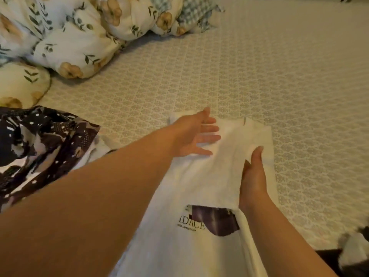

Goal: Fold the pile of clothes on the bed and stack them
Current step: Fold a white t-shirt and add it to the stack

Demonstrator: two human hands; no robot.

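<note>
A white T-shirt (199, 182) with a dark purple print and black lettering lies lengthwise on the bed in front of me, its sides folded inward. My left hand (194, 134) lies flat on its far left part, fingers straight and spread, pressing the cloth down. My right hand (252, 174) sits at the shirt's right side, thumb on top of the folded flap and fingers hidden beneath it, holding that flap. A dark patterned garment (40, 140) with white spots lies crumpled at the left.
The bed sheet (279, 80) has a pale lattice pattern and stretches far and right. A bunched floral duvet (75, 37) and a floral pillow (22, 84) fill the far left. Dark and white cloth (351, 248) shows at the lower right edge.
</note>
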